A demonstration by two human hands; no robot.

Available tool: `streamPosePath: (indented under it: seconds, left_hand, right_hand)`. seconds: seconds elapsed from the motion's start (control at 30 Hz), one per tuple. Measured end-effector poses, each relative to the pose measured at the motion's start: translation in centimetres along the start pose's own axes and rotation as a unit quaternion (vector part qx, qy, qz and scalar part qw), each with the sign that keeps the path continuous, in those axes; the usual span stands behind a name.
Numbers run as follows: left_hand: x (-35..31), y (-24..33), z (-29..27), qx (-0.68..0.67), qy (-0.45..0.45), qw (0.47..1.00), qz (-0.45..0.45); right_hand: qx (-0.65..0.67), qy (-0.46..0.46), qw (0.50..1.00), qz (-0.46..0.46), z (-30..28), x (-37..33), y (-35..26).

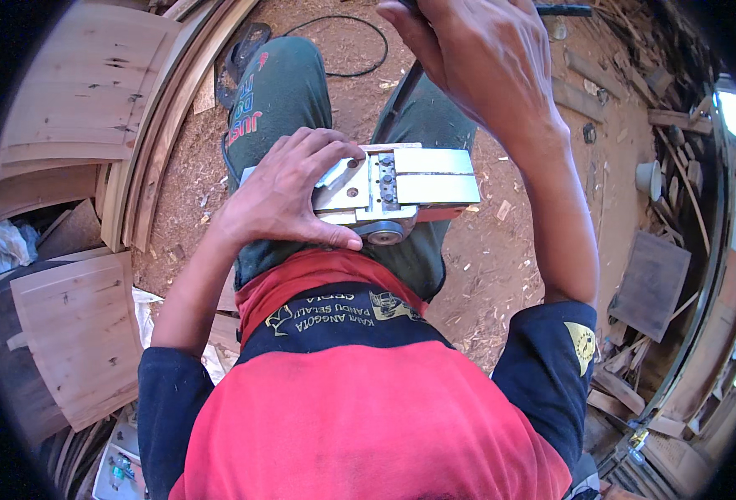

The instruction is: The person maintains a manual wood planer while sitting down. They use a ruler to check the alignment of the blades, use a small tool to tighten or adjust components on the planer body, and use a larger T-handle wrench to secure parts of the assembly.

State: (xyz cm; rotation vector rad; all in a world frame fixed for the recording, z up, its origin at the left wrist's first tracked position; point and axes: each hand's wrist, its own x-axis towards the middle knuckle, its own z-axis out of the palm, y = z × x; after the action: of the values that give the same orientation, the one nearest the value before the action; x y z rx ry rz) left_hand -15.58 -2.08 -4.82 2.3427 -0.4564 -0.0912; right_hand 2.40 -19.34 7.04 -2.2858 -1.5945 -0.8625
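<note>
An electric hand planer (434, 188) lies across my thighs with its metal sole facing up. Its cutter block (388, 178) with a row of bolts shows between the sole plates, and a round part (384, 233) sits on the near side. My left hand (289, 187) grips the planer's left end, fingers over the far edge and thumb along the near side. At the top edge my right hand (489, 62) is raised, closed around something dark. A dark bar (563, 10) sticks out to its right; the frame edge cuts off the rest, so its kind is unclear.
Wooden panels (80, 333) and long boards (147, 142) stack up on the left. Shavings litter the dirt floor (493, 275). A black cable (384, 42) loops ahead. Wood scraps, a dark board (651, 283) and a white container (648, 179) lie to the right.
</note>
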Motion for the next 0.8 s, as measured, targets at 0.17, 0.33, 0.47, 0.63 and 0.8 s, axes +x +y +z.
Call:
streamPosePath:
  seconds: [0.17,0.33,0.47,0.63,0.8]
  left_hand:
    - [-0.3,0.7,-0.3,0.032,-0.029,0.998,-0.035]
    - [-0.6,0.8,0.1,0.026,-0.036,0.997,-0.061]
    - [-0.5,0.8,0.0,0.021,-0.038,0.997,-0.061]
    - [-0.4,0.9,0.1,0.027,-0.039,0.997,-0.063]
    - [-0.5,0.5,0.3,0.022,-0.034,0.997,-0.06]
  right_hand:
    - [0.135,0.024,0.987,-0.081,1.0,-2.2,0.4]
    - [0.158,-0.028,0.981,-0.114,0.6,-2.5,0.5]
    - [0.175,-0.052,0.976,-0.12,0.5,-2.4,0.4]
    - [0.191,-0.022,0.969,-0.152,2.0,-2.6,0.6]
    - [0.213,-0.037,0.967,-0.136,1.9,-2.3,0.3]
